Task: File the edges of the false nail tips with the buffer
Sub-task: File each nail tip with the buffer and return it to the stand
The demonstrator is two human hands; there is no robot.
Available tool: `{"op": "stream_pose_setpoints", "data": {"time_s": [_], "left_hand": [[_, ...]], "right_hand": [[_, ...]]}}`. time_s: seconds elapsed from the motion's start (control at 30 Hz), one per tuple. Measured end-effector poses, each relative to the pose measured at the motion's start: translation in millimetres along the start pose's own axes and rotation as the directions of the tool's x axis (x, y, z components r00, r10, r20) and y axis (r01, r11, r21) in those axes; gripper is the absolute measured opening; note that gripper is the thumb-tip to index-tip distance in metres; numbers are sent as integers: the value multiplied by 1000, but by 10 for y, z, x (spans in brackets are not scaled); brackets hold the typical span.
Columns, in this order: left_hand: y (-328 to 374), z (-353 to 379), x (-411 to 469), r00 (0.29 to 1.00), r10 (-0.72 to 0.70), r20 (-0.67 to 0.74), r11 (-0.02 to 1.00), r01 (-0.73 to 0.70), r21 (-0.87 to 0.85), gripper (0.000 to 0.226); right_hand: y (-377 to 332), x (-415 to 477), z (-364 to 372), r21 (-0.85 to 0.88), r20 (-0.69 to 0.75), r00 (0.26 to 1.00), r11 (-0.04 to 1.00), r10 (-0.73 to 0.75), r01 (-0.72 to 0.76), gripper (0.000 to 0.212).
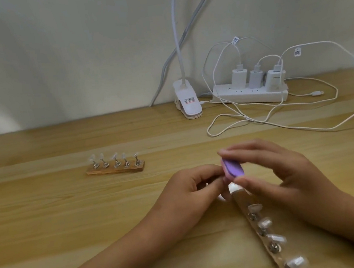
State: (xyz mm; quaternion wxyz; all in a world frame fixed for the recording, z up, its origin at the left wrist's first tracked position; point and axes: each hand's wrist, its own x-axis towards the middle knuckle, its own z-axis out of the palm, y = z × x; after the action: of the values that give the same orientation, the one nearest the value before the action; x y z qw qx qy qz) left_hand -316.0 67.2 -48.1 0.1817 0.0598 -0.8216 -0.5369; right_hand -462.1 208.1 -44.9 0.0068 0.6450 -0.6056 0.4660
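Buffer (233, 168): pinched in right grip (283, 172); stroke lightly along edge of far nail tip (234, 188); cannot tell hold of curled left grip (191, 185)

Purple buffer (232, 167) pinched in right hand (276, 172), thumb below, fingers on top, over far end of near holder (242, 202) lying diagonal on wooden surface (70, 213). Curled left hand (191, 187) has fingertips at buffer's left edge; what it pinches is too blurred to tell. 4 nail tips (264, 223) show along near holder. Well apart to the left, far holder (115, 169) carries 5 tips. At back: power strip (251, 96) with 3 chargers, clip lamp (188, 103).
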Motion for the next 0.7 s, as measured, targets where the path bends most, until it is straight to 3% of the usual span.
{"op": "stream_pose_setpoints", "data": {"time_s": [0.07, 0.17, 0.27, 0.4, 0.53, 0.7], "left_hand": [[7, -2, 0, 1000, 4, -9, 1000, -4, 5, 17], [24, 3, 1, 1000, -8, -10, 1000, 8, 17, 17], [37, -7, 0, 1000, -4, -6, 1000, 4, -13, 22], [45, -15, 6, 1000, -27, -1, 1000, 27, -6, 18], [65, -1, 4, 1000, -15, 6, 1000, 15, -2, 21], [63, 1, 5, 1000, -14, 2, 1000, 14, -27, 16]], "right_hand": [[-4, 4, -18, 50, -17, 998, 997, 59, -58, 40], [-9, -10, -6, 53, 13, 999, 998, 31, -32, 37], [-3, 7, -19, 135, -27, 992, 984, 124, -120, 35], [-13, -9, 12, 82, 14, 1000, 997, 12, -13, 35], [4, 12, 7, 159, -5, 995, 983, 98, -96, 34], [13, 9, 4, 147, 1, 995, 984, 99, -98, 33]]}}
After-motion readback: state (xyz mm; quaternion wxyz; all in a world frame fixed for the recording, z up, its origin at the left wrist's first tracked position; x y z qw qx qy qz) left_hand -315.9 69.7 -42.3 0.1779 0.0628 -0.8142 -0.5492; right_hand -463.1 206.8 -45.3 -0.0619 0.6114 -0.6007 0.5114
